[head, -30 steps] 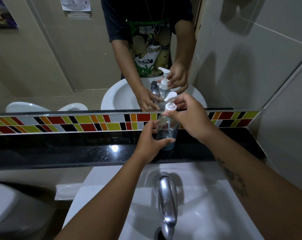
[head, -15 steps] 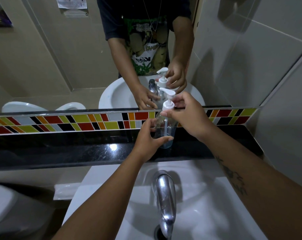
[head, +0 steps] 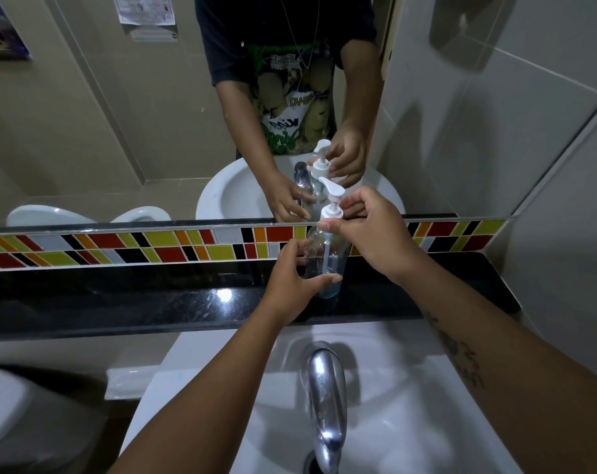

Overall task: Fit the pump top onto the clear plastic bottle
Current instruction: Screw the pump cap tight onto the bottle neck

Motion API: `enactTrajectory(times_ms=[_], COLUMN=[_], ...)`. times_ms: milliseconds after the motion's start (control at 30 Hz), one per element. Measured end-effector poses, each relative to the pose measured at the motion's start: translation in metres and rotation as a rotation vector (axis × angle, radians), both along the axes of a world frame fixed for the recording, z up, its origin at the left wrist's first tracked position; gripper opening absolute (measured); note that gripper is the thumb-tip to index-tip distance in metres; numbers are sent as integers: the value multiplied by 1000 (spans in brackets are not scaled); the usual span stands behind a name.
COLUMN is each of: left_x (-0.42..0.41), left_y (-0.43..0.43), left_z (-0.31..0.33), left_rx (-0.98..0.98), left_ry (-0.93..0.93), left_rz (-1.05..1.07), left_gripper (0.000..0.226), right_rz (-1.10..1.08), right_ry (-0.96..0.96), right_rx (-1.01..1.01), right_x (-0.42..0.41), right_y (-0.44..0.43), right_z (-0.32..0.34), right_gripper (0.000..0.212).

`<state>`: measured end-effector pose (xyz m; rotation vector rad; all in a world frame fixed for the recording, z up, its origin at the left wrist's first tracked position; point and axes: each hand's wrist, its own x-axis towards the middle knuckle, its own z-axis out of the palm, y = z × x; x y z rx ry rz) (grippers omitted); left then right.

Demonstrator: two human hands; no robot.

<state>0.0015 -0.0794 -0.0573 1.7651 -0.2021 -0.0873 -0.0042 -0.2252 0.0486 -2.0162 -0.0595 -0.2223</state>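
A clear plastic bottle stands upright on the black stone ledge below the mirror. My left hand wraps around its lower body. The white pump top sits on the bottle's neck, its tube reaching down inside the bottle. My right hand pinches the pump's white collar between thumb and fingers. The pump's nozzle points to the upper left. The mirror repeats the bottle and both hands.
A chrome tap rises from the white basin directly under my arms. A band of coloured tiles runs behind the ledge. A white toilet stands at the lower left. A tiled wall closes the right side.
The pump's nozzle has turned from pointing right to pointing upper left while my right hand stays on the collar. My left hand has kept its hold on the bottle.
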Motion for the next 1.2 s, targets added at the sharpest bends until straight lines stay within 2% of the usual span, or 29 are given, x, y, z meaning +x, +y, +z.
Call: enactTrajectory(times_ms=[167, 633, 833, 1000, 1133, 1200], left_x=[1, -5, 1, 7, 10, 12], left_y=[1, -9, 0, 10, 14, 15], left_z=[3, -9, -1, 1, 4, 7], left_rx=[18, 30, 105, 190, 141, 150], left_ry=[-5, -100, -61, -53, -18, -6], left_rz=[-26, 67, -7, -38, -27, -51], left_gripper=[60, 60, 74, 75, 101, 86], right_rz=[218, -86, 48, 125, 150, 162], right_ry=[96, -62, 2, 67, 87, 93], right_rx=[-42, -127, -175, -151, -140, -121], right_x=[-2, -3, -5, -4, -3, -3], right_y=[-8, 17, 5, -1, -4, -5], right_z=[11, -10, 0, 3, 4, 3], right_gripper=[39, 22, 32, 34, 33, 32])
